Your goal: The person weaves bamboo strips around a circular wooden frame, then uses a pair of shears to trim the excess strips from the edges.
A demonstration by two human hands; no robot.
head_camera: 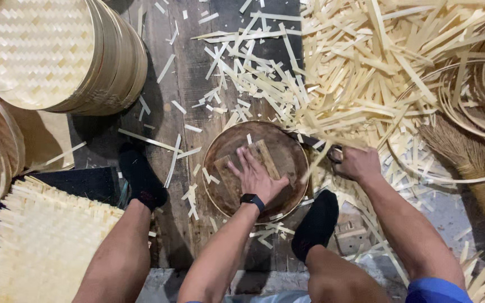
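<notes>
1. Left hand (255, 178): flat, fingers spread, palm down on a small wooden block (248, 168). Nothing gripped, only pressed. Dark watch on the wrist.
2. The block lies inside a round brown bamboo tray (290, 151), which sits on the dark plank floor (181, 90) between the person's two black-socked feet.
3. Right hand (357, 164): closed around the dark looped handles of scissors (315, 143) at the tray's right edge. The blades point left over the rim and are partly hidden by strips, so I cannot tell whether they are apart.
4. Pale bamboo offcut strips (360, 62) piled thick upper right, scattered thinner over the floor and around the tray.
5. Stack of round woven steamer lids (57, 53) upper left, lying on its side, pale woven face up.
6. Square woven bamboo mat (46, 241) lower left, with fringed edges.
7. Thin bamboo hoops (467, 95) at right, just beside a straw broom (478, 168).
8. No labels, packages or signs visible.
</notes>
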